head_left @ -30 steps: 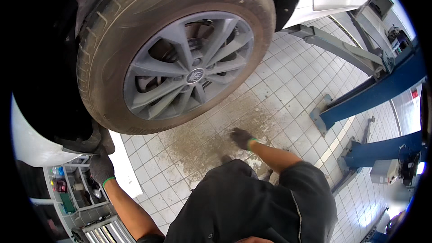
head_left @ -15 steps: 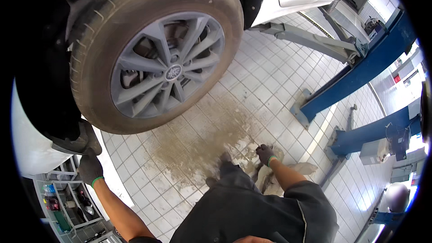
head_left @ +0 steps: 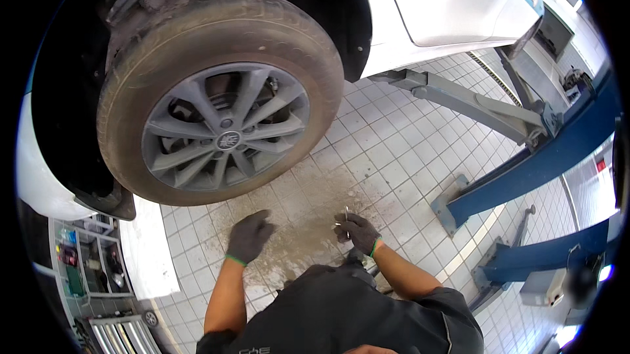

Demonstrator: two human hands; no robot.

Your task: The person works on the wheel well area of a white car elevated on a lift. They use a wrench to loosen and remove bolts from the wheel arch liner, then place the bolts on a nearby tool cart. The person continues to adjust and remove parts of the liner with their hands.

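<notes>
Down at the lower left, a grey compartmented rack (head_left: 108, 295) holds a dark red bottle (head_left: 68, 255) and a green item (head_left: 73, 282) in its left section; dark, partly shiny pieces, too small to identify, lie in the right one. Between rack and lift posts, the raised car's wheel (head_left: 227, 140) fills the upper left: a dusty, brown-filmed rubber tyre around a matt grey rim with straight paired spokes. Just below it, the left hand (head_left: 251, 236), in a dark knitted glove with green cuff, is loosely open, with nothing seen in it. The right hand (head_left: 356, 230), gloved alike, is closed round a thin, shiny metal piece (head_left: 347, 212), its kind unclear. Beneath both, gritty brown dirt (head_left: 295, 242) is smeared over pale square tiles (head_left: 394, 177).
</notes>
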